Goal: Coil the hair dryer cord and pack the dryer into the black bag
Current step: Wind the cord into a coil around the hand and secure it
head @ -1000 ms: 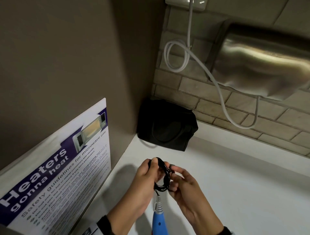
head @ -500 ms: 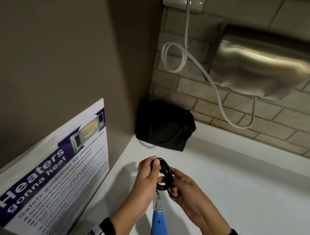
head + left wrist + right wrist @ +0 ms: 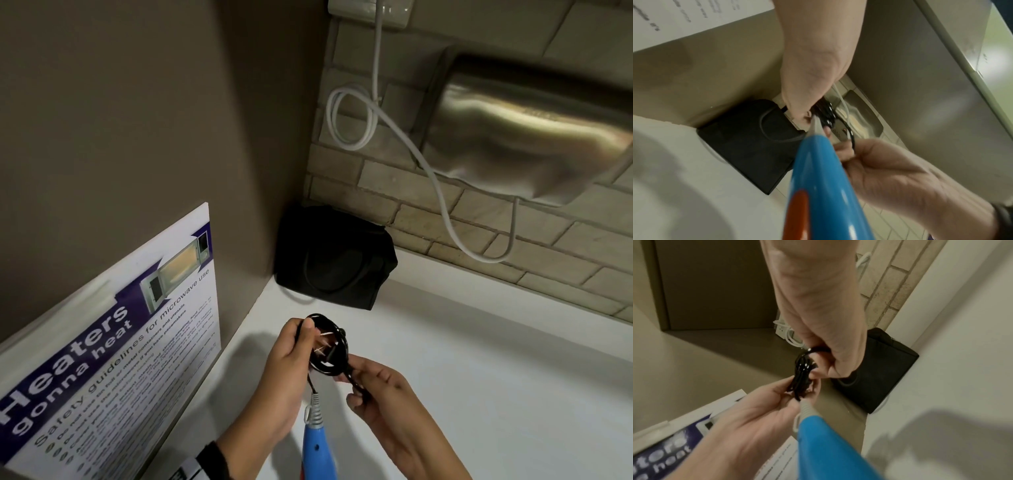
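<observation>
My left hand (image 3: 299, 342) grips the coiled black cord (image 3: 330, 349), thumb over the loops' top. The plug's metal prongs (image 3: 323, 337) show inside the coil. My right hand (image 3: 354, 382) pinches a strand of the cord at the coil's lower right. The blue hair dryer (image 3: 317, 448) hangs below the coil from its grey strain relief, between my wrists. In the left wrist view the dryer (image 3: 818, 178) crosses the frame and the coil (image 3: 824, 113) sits at my fingertips. The black bag (image 3: 335, 260) lies in the corner behind the hands, apart from them, seemingly closed.
A white counter (image 3: 479, 377) runs under the hands. A microwave safety poster (image 3: 113, 359) leans on the brown wall at left. A steel wall-mounted unit (image 3: 534, 137) and its looped white cable (image 3: 352, 120) hang on the brick wall above the bag.
The coil has turned so the plug prongs now show inside it. My right hand has slid down to the coil's lower right and pinches a strand there. The left hand keeps its grip.
</observation>
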Motion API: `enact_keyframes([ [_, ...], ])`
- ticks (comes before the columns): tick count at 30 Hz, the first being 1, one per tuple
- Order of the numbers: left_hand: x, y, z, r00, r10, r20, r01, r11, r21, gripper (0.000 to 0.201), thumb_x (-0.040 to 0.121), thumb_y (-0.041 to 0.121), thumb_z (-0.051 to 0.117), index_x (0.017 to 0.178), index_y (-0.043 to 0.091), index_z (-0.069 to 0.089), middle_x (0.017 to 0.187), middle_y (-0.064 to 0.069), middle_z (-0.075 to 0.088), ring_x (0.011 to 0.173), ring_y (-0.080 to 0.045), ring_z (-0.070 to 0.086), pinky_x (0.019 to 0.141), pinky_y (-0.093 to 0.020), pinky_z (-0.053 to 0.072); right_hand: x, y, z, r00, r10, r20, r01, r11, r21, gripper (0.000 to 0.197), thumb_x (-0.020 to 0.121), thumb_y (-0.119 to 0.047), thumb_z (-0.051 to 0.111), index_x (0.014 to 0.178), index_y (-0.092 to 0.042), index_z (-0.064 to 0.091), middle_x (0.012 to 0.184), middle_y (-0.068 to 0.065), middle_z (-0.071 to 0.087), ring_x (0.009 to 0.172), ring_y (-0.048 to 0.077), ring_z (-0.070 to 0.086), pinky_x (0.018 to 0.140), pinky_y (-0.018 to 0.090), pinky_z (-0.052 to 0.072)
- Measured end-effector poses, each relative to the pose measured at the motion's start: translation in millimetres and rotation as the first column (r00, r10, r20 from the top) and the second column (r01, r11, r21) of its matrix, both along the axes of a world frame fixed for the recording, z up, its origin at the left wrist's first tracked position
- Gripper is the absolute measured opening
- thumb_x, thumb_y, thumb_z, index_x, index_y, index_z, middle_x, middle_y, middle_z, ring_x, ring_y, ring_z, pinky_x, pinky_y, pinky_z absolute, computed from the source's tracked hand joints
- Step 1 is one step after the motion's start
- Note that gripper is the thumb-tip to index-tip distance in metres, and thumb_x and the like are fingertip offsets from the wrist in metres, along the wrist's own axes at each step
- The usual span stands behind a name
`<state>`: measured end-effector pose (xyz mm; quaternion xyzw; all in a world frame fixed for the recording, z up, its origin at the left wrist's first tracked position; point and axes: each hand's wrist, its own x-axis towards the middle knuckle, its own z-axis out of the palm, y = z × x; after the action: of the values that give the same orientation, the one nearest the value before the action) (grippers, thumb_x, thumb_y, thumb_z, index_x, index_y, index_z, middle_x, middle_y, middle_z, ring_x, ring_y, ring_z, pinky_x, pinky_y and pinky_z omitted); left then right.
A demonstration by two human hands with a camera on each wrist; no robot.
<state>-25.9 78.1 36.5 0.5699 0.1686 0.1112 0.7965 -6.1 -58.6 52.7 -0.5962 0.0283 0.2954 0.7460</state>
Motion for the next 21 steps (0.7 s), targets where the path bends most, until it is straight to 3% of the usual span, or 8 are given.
enact_keyframes([
  [2, 0, 3, 1, 0.999, -0.039, 0.020, 0.039, 0.999, 0.027, 0.039, 0.086, 0.055, 0.054, 0.087, 0.017, 0.061, 0.094, -0.003, 0.072, 0.096, -0.027, 0.065, 0.097, -0.046, 0.047, -2, 1, -3, 0.998, -0.015, 0.066, 0.018, 0.999, -0.039, 0.042, 0.096, 0.008, 0.036, 0.094, -0.007, 0.075, 0.078, 0.007, 0.069, 0.059, 0.004, 0.056, 0.056, 0.020, 0.036],
  [5, -3, 4, 2, 0.996, -0.088, 0.019, 0.087, 0.995, 0.052, 0.033, 0.091, 0.047, 0.046, 0.092, 0.018, 0.061, 0.108, -0.006, 0.072, 0.108, -0.027, 0.065, 0.102, -0.055, 0.043, -4, 4, -3, 0.983, 0.045, 0.176, -0.023, 0.991, -0.128, 0.041, 0.098, 0.001, 0.038, 0.100, -0.016, 0.075, 0.079, -0.002, 0.066, 0.063, 0.002, 0.051, 0.067, 0.021, 0.039],
  [9, -3, 6, 5, 0.991, -0.134, 0.011, 0.134, 0.987, -0.090, 0.028, 0.097, 0.031, 0.044, 0.081, 0.018, 0.062, 0.111, -0.016, 0.071, 0.112, -0.029, 0.063, 0.104, -0.052, 0.042, -3, 5, 5, 0.976, 0.073, 0.204, -0.051, 0.993, -0.110, 0.039, 0.100, -0.003, 0.037, 0.103, -0.017, 0.073, 0.093, -0.003, 0.074, 0.064, -0.004, 0.057, 0.077, 0.025, 0.040],
  [12, -2, 10, 4, 0.983, -0.182, 0.006, 0.180, 0.963, -0.199, 0.025, 0.098, 0.023, 0.043, 0.091, 0.007, 0.061, 0.119, -0.024, 0.064, 0.118, -0.035, 0.058, 0.106, -0.049, 0.041, -3, 6, 8, 0.976, 0.097, 0.197, -0.083, 0.994, -0.076, 0.040, 0.099, 0.000, 0.037, 0.102, -0.016, 0.073, 0.093, 0.000, 0.073, 0.066, -0.001, 0.056, 0.072, 0.023, 0.038],
  [14, -2, 8, 5, 0.982, -0.189, 0.005, 0.187, 0.964, -0.187, 0.026, 0.099, 0.022, 0.041, 0.098, 0.004, 0.060, 0.116, -0.018, 0.068, 0.113, -0.028, 0.063, 0.100, -0.040, 0.048, -2, 7, 7, 0.969, 0.128, 0.209, -0.111, 0.990, -0.091, 0.036, 0.098, -0.001, 0.040, 0.105, -0.017, 0.072, 0.093, 0.001, 0.072, 0.072, 0.005, 0.056, 0.074, 0.023, 0.040],
  [18, -3, 0, 1, 0.985, -0.156, -0.071, 0.144, 0.979, -0.142, 0.026, 0.098, 0.005, 0.041, 0.090, 0.014, 0.063, 0.087, -0.006, 0.073, 0.081, -0.016, 0.068, 0.077, -0.031, 0.053, 0, 14, 13, 0.967, 0.119, 0.224, -0.113, 0.993, -0.038, 0.021, 0.095, 0.000, 0.049, 0.107, -0.013, 0.060, 0.099, 0.015, 0.071, 0.089, 0.021, 0.062, 0.082, 0.030, 0.045],
  [21, -4, -4, -2, 0.986, -0.122, -0.110, 0.116, 0.991, -0.058, 0.019, 0.095, 0.012, 0.047, 0.098, 0.018, 0.065, 0.100, -0.008, 0.074, 0.099, -0.022, 0.068, 0.084, -0.035, 0.055, 3, 15, 18, 0.988, 0.073, 0.133, -0.078, 0.996, 0.035, 0.031, 0.096, 0.005, 0.038, 0.113, -0.019, 0.045, 0.104, 0.027, 0.068, 0.094, 0.028, 0.064, 0.083, 0.035, 0.046],
])
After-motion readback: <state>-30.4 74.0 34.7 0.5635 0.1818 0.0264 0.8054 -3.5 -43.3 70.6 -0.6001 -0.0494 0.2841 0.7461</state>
